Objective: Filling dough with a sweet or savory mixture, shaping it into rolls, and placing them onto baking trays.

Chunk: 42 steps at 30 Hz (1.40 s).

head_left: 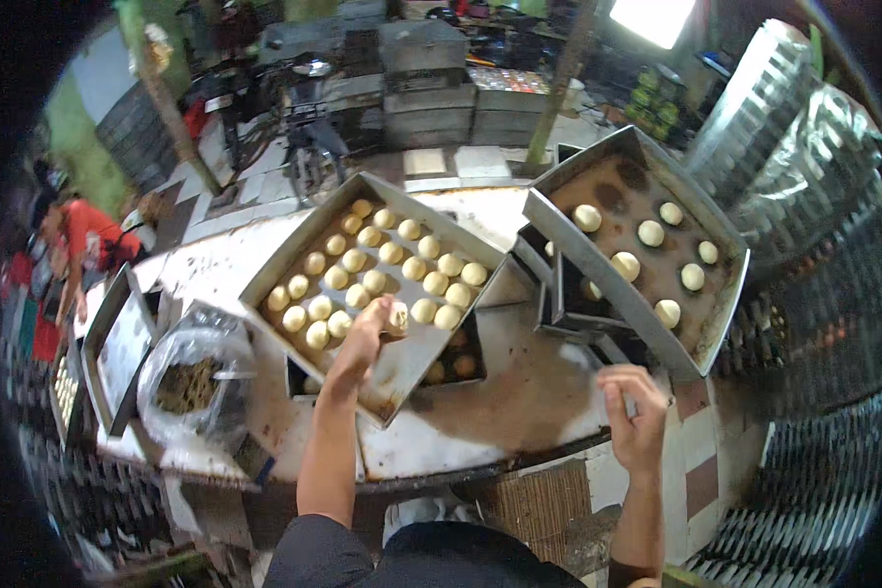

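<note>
Shirt (461, 565) below — left hand (367, 331) pinches dough ball (398, 318) at fingertips (383, 303).

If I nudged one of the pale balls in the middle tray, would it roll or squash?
The pale balls look nearly round, so one might roll across the flat bottom of the tray. Their dull, dough-like surface hints that a firm push could dent it. Beside the left hand, each looks small, so probably light.

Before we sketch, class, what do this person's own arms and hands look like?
The left hand and right hand are bare: no glove, watch or bracelet shows. The forearms are bare too. A dark short sleeve shows on the left; none can be made out on the right.
</note>
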Each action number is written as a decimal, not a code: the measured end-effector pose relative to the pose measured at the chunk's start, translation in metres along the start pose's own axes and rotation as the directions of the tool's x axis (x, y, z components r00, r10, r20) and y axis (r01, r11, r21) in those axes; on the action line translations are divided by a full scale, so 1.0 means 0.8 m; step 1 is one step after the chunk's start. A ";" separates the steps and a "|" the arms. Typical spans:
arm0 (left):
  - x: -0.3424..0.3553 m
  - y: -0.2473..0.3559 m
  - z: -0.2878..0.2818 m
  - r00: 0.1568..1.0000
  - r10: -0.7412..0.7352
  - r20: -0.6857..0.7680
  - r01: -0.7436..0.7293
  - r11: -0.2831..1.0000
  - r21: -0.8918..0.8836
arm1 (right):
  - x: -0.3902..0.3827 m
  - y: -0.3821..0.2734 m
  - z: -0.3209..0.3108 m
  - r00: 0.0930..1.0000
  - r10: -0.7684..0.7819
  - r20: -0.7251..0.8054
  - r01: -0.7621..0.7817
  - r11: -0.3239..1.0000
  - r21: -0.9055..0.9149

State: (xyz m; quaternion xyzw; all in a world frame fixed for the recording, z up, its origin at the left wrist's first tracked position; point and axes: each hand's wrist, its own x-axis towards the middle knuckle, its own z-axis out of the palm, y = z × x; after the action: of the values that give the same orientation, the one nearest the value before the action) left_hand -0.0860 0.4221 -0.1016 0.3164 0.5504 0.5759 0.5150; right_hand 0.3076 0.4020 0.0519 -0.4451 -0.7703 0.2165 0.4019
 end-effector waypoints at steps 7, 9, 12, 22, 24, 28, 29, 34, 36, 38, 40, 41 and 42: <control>-0.242 0.021 0.106 0.990 0.124 0.071 -0.113 0.983 -0.143 | -0.066 -0.092 0.141 0.902 -0.309 -0.302 0.399 0.863 0.310; -0.305 -0.011 0.133 0.990 0.070 -0.122 -0.053 0.990 0.131 | -0.080 -0.087 0.208 0.876 -0.423 -0.231 0.477 0.830 0.290; -0.355 -0.042 0.043 0.962 -0.134 -0.238 0.133 0.991 -0.017 | -0.148 -0.075 0.289 0.899 -0.433 0.066 0.340 0.784 0.519; -0.537 -0.078 -0.126 0.753 -0.275 -0.598 -0.082 0.862 -0.500 | -0.148 -0.201 0.516 0.726 -0.521 0.449 0.351 0.842 0.410; -0.532 -0.058 -0.138 0.762 -0.292 -0.578 -0.079 0.844 -0.530 | -0.083 -0.237 0.580 0.781 -0.487 0.391 0.410 0.872 0.267; -0.546 -0.076 -0.248 0.774 -0.290 -0.563 -0.051 0.858 -0.511 | -0.021 -0.291 0.673 0.782 -0.224 0.582 0.346 0.932 -0.107; -0.551 -0.081 -0.278 0.730 -0.286 -0.621 -0.073 0.870 -0.487 | -0.022 -0.308 0.686 0.748 -0.187 0.637 0.289 0.956 -0.058; -0.578 -0.045 -0.446 0.672 -0.224 -0.706 -0.149 0.893 -0.426 | -0.005 -0.302 0.740 0.656 -0.357 0.665 0.437 0.898 0.051; -0.571 -0.019 -0.500 0.674 -0.220 -0.705 -0.126 0.906 -0.403 | 0.004 -0.300 0.738 0.614 -0.399 0.681 0.528 0.849 0.021; -0.561 -0.022 -0.543 0.696 -0.170 -0.698 -0.173 0.903 -0.393 | -0.006 -0.313 0.726 0.630 -0.339 0.699 0.459 0.888 0.017; -0.537 -0.022 -0.567 0.719 -0.159 -0.677 -0.158 0.911 -0.381 | -0.017 -0.316 0.725 0.652 -0.284 0.703 0.388 0.921 0.013; -0.519 -0.018 -0.567 0.726 -0.162 -0.669 -0.156 0.908 -0.389 | -0.024 -0.312 0.732 0.713 -0.193 0.674 0.285 0.958 -0.027; -0.500 -0.015 -0.564 0.751 -0.136 -0.646 -0.156 0.914 -0.374 | -0.027 -0.311 0.738 0.763 -0.102 0.639 0.178 0.982 -0.056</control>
State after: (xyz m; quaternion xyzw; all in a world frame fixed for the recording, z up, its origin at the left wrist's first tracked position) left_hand -0.3952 -0.0953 -0.1192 -0.0182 0.5628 0.7541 0.3381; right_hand -0.2931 0.2708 -0.1294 -0.3097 -0.9026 0.2788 0.1084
